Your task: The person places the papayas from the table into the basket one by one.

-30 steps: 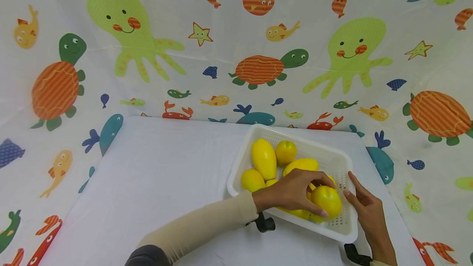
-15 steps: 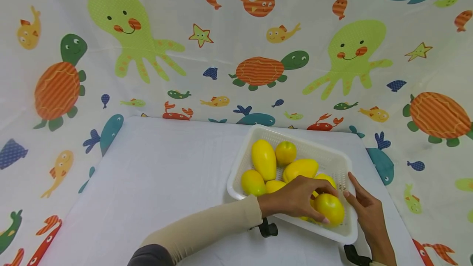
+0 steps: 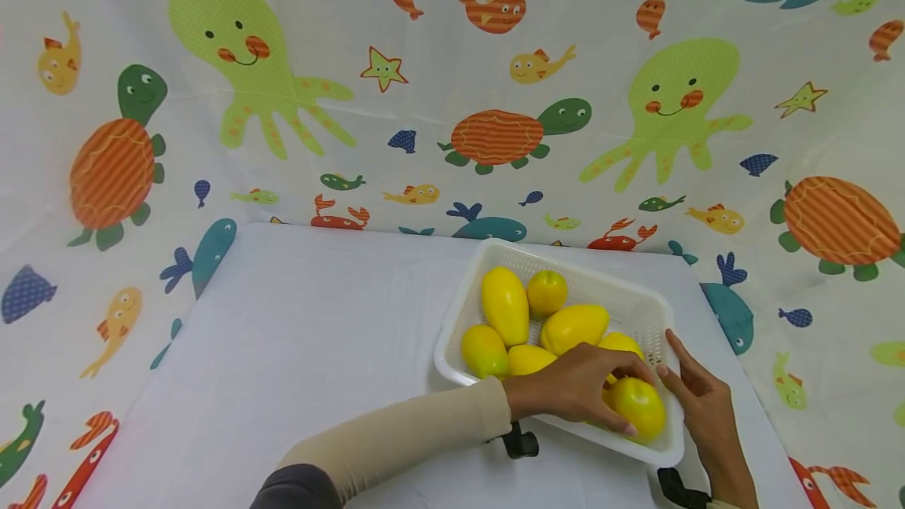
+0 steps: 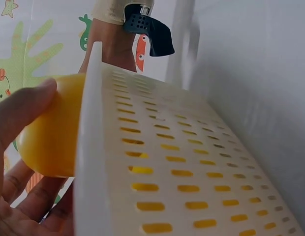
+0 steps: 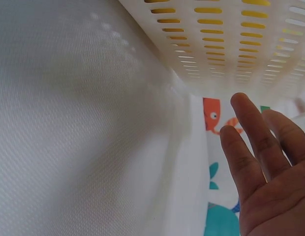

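In the head view my left hand (image 3: pixel 583 385) reaches over the near side of a white plastic basket (image 3: pixel 654 309). Thumb and fingers curve round a round yellow fruit (image 3: pixel 639 408), smooth with a dimple on top, low at the basket's right end. The left wrist view shows this fruit (image 4: pixel 54 128) beside the rim, the thumb pressed on it. At the basket's right side my right hand (image 3: pixel 707 395) has its thumb and index finger on the rim. In the right wrist view the other fingers of that hand (image 5: pixel 275 182) stretch out beside the slotted wall.
More yellow fruit lies in the basket: a long mango-like one (image 3: pixel 505 305), another elongated one (image 3: pixel 576 327), a round one (image 3: pixel 547 293) and a greenish-yellow one (image 3: pixel 484 350). The white tabletop (image 3: pixel 318 320) extends left. Behind it hangs a sea-animal printed cloth (image 3: pixel 424 22).
My left hand has moved a little right and nearer with the round yellow fruit, uncovering more of the other fruit. My right hand stays at the rim; the basket stays in place.
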